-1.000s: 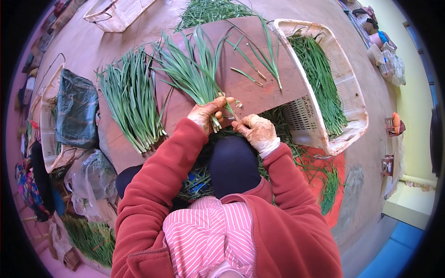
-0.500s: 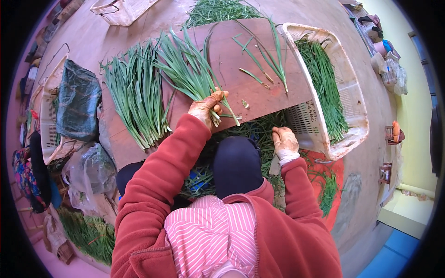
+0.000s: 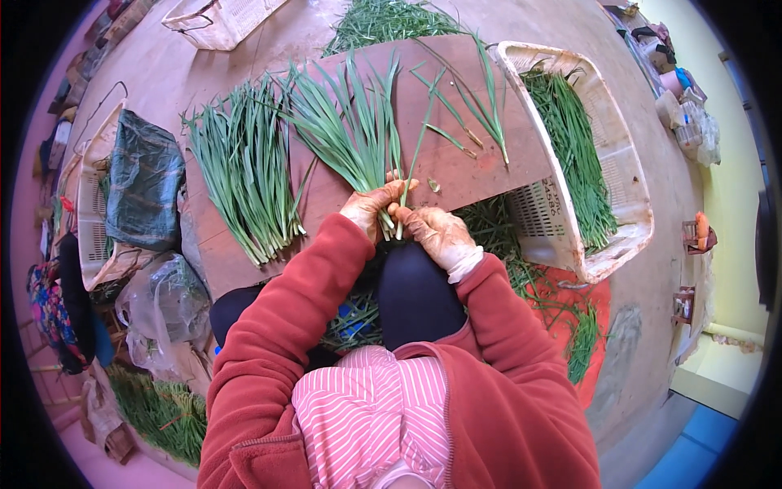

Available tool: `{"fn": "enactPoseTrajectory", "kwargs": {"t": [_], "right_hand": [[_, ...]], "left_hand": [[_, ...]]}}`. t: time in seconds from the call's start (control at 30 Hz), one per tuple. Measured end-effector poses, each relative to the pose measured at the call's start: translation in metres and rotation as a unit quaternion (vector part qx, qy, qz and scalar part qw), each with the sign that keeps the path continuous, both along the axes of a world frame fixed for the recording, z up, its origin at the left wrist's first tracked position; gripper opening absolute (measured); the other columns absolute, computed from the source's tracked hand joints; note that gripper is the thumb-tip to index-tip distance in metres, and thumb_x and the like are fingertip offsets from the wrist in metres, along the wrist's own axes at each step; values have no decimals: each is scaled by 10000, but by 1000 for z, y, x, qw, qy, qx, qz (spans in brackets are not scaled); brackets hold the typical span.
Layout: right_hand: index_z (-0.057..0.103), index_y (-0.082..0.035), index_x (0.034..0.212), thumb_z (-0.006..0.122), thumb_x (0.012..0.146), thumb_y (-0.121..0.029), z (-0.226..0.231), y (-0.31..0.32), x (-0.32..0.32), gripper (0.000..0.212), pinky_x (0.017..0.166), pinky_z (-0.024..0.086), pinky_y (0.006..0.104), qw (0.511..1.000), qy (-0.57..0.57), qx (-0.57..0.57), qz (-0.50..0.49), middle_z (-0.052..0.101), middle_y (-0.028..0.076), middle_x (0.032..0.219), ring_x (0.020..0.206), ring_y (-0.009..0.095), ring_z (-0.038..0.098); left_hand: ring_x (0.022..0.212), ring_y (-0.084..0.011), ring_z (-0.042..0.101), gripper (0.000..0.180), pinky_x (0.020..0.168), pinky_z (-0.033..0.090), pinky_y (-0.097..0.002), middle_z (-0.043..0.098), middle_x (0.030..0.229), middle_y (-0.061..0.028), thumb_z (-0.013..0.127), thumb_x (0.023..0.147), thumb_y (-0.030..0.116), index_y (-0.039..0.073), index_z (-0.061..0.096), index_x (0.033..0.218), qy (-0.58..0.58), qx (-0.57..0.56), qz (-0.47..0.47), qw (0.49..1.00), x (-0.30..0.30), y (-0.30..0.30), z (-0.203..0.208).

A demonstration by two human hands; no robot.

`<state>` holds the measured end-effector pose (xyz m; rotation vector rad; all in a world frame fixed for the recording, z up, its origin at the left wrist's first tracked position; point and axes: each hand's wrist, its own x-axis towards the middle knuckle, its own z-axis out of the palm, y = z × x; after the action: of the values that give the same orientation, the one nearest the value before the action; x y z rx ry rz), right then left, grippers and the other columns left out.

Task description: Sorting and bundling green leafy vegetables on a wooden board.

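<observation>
My left hand (image 3: 373,204) is closed round the lower stems of a bunch of garlic chives (image 3: 350,130), whose leaves fan out away from me over the brown board (image 3: 464,183). My right hand (image 3: 440,234) is pinched at the pale stem ends just beside it; one chive leans apart from the bunch there. Both hands look to be in stained, thin gloves. On the board's left side lies a larger pile of garlic chives (image 3: 248,175), stem ends toward me. A few loose chives (image 3: 489,122) are scattered at the right.
A white plastic crate (image 3: 631,187) holding chives (image 3: 574,155) stands against the board's right side. Trimmings (image 3: 493,236) lie below the board, near a red mat (image 3: 582,314). At left are a tarp-covered crate (image 3: 90,220) and a clear plastic bag (image 3: 167,301). More greens (image 3: 391,20) lie beyond.
My right hand has come up and left from the trimmings below the board to the stem ends by my left hand. The held bunch now points more straight away from me.
</observation>
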<state>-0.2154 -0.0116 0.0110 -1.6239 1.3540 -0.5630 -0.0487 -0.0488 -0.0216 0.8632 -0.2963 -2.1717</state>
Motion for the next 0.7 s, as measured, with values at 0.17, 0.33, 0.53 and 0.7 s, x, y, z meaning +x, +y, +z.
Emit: {"fn": "enactPoseTrajectory", "kwargs": {"t": [0.17,0.33,0.53,0.7], "right_hand": [[645,-48,960,509,899,-384,-9,-5,2,367,674,454,292,990,-129,57,-8,612,73,763,707,175,578],[668,-81,826,609,805,-340,0,-2,11,266,707,460,391,976,140,-138,-92,628,123,796,789,293,599],[664,-64,795,647,780,-321,0,-5,8,258,679,467,389,951,242,-190,-37,624,118,772,739,296,599],[666,-58,827,700,727,-360,8,-8,6,321,681,479,367,987,142,-69,-34,640,113,790,740,271,617]], "left_hand": [[559,-68,504,326,593,484,-240,623,923,-8,590,870,180,43,536,1162,11,6,-2,1000,1,-4,-7],[565,-63,501,411,598,490,-244,609,1098,-56,593,867,173,86,451,1242,22,-28,53,998,-3,2,-3],[559,-68,502,409,636,511,-269,602,1099,-67,621,844,152,83,471,1218,32,-11,37,999,0,4,-1],[552,-82,508,368,667,528,-298,611,1070,-89,611,851,143,78,486,1191,-19,-32,15,999,6,3,1]]}}
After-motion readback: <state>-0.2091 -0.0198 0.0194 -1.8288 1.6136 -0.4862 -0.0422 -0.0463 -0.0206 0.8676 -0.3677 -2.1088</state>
